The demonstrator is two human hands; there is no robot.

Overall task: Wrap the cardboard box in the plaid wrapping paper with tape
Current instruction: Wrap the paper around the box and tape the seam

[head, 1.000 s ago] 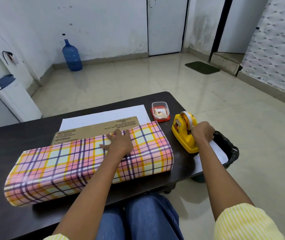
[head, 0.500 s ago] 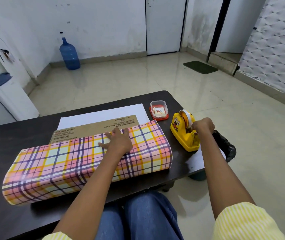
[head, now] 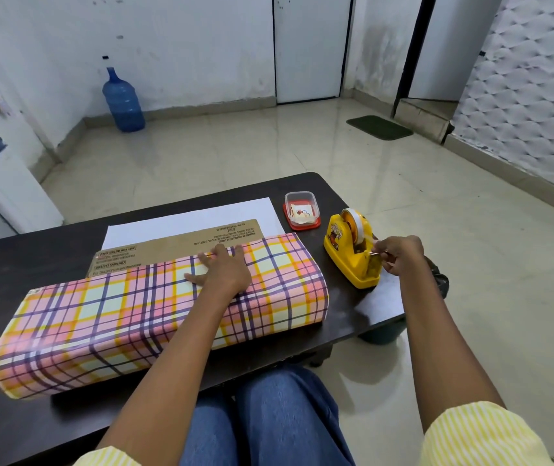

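Observation:
The plaid wrapping paper (head: 117, 314) is folded up over the near side of the flat cardboard box (head: 174, 245), whose printed brown top shows along the far edge. My left hand (head: 225, 269) presses flat on the paper's edge, fingers spread. White underside of the paper (head: 188, 218) lies beyond the box. To the right stands a yellow tape dispenser (head: 353, 253) with a white roll. My right hand (head: 398, 253) pinches the tape end at the dispenser's cutter.
All of this rests on a dark table (head: 33, 243). A small clear container with a red lid (head: 301, 210) sits behind the dispenser. A black bin bag (head: 438, 275) hangs past the table's right edge. My knees in blue jeans (head: 268, 418) are under the near edge.
My right hand has shifted from resting on top of the dispenser to its front end, fingers now pinching the tape. My left hand stays pressed on the paper.

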